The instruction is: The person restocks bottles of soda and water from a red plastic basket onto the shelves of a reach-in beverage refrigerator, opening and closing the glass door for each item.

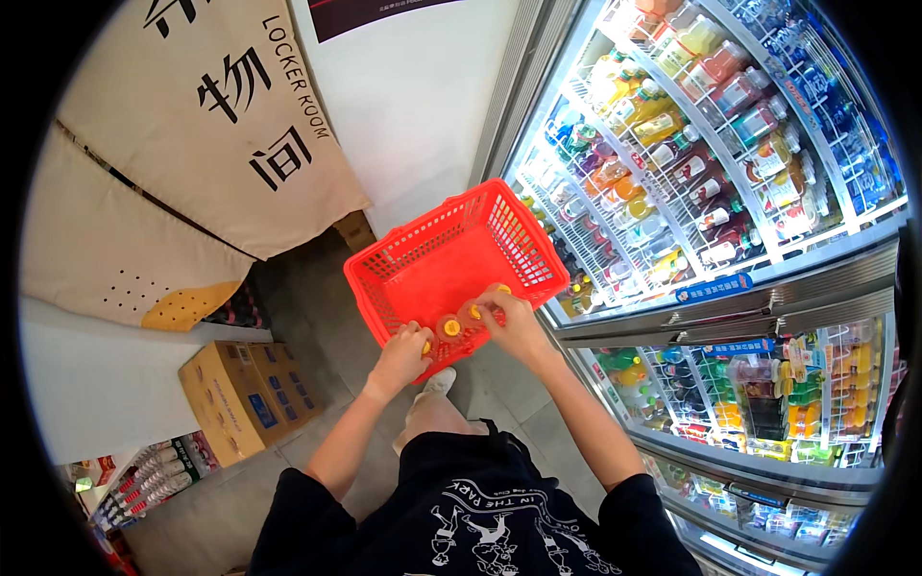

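Observation:
A red plastic shopping basket [446, 277] is in front of me, with a row of bottles along its near side. Their caps are yellow, as on the middle bottle [451, 328]. At the row's left end, my left hand [405, 353] curls around a bottle, and its yellow cap [426, 347] shows beside my fingers. My right hand [515, 320] pinches a bottle near its yellow cap [475, 311]. Another yellow cap [503, 289] peeks out beyond that hand's knuckles. What bears the basket's weight is hidden.
Lit drinks coolers with bottle-filled shelves [670, 165] line the right side. A fabric door curtain [216, 144] bearing writing hangs at the upper left. Below it, a cardboard box [245, 399] stands on the grey tile floor [324, 403], near packaged goods [155, 475].

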Available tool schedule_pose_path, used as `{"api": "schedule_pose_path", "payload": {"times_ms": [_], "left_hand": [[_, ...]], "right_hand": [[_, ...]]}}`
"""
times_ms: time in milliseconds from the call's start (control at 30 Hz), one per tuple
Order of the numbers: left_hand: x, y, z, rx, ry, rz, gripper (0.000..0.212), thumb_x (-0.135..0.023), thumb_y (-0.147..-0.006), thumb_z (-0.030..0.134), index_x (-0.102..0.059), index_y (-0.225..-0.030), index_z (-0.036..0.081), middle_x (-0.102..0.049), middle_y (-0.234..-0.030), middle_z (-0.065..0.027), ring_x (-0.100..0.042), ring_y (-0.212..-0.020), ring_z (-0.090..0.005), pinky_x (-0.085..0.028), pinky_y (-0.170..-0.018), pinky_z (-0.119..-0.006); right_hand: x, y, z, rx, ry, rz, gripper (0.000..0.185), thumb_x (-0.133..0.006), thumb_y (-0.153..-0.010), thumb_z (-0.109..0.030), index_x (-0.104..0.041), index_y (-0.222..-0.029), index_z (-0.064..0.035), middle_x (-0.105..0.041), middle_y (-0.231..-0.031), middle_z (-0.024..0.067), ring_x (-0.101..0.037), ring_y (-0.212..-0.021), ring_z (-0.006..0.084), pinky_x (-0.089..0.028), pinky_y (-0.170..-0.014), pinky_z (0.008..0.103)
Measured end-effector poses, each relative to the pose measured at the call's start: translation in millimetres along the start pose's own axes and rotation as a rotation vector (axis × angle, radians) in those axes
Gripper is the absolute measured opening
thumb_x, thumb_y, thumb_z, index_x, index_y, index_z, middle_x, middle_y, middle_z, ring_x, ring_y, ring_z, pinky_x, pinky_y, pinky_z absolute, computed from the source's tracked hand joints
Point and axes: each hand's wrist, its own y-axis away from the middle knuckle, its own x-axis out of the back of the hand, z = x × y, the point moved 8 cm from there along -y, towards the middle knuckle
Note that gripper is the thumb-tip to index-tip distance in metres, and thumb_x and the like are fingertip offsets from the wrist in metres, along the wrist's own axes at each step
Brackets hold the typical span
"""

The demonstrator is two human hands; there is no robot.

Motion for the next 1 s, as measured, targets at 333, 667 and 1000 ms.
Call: {"api": "schedule_pose_path", "payload": {"times_ms": [333,667,1000], "left_hand": [[21,-22,-11,-0.146,0.197,-0.011,0.021,-0.072,-0.073,0.004,-0.063,-0.092,0.004,-0.056,-0.096,-0.0137,-0.057,-0.095,-0.0334,-0.048,-0.085,-0.039],[160,-3,146,-0.58,0.351,-0.283,0.03,-0.076,-0.071,0.008,-0.069,-0.1,0.006,-0.064,-0.096,-0.0091,-0.061,-0.089,-0.0252,-0.051,-0.076,-0.034],[148,27,273,-0.939,0.867,-0.151,0.039,-0.082,-0.069,0.015,-0.069,-0.102,0.0,-0.067,-0.092,-0.0095,-0.058,-0.085,-0.0195,-0.046,-0.077,-0.031]], "right_hand": [[-1,19,6,-0.131,0.02,0.121,0.014,-0.06,-0.084,-0.006,-0.064,-0.095,0.0018,-0.067,-0.095,0.0177,-0.066,-0.089,0.031,-0.052,-0.081,0.0369],[-9,34,-64,-0.022,-0.259,-0.184,0.082,-0.085,-0.065,-0.023,-0.044,-0.133,-0.0022,-0.05,-0.133,0.0147,-0.049,-0.122,0.0276,-0.039,-0.103,0.0391],[55,136,-117,0.201,-0.513,0.108,0.076,-0.085,-0.068,-0.022,-0.046,-0.13,-0.0023,-0.059,-0.119,0.0071,-0.054,-0.112,0.0184,-0.041,-0.098,0.0348]]}}
